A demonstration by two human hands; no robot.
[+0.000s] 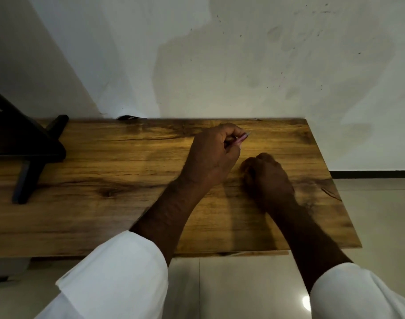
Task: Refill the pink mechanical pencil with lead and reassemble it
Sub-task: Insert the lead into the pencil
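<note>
Wood-grain tabletop (128, 180) pushed against a stained white wall (243, 54), glossy floor tiles (369, 215) past its right edge, a black stand (29, 146) at far left. Toward the table's back right, left hand (212, 155) clenched round the pink mechanical pencil (242, 138), with only a short pink stretch and a pale end poking out up and rightward past the knuckles; tip or open back, impossible to say. Just beside it and nearer the body, right hand (267, 178) knuckles-up on the wood, fingers curled down to the surface; something pinched beneath or nothing, impossible to say. No lead or loose part in sight.

Probably the fetching step: lifting a lead or a small part off the table for feeding into the barrel. Judged early to midway, with no sign of a reassembled pencil.

To do it well:
- Pinch the lead lightly near one end, never across the middle, for fear of snapping so thin a rod.
- Roll it up onto a fingertip rather than scraping it along the grain.
- Tilt the barrel's open end toward the right hand.
- Brace both wrists on the table and bring the fingertips close before feeding.
- Drop it straight in without forcing.
- Mind the dim light and dark streaks in the wood, an easy place to lose a dark lead.
</note>
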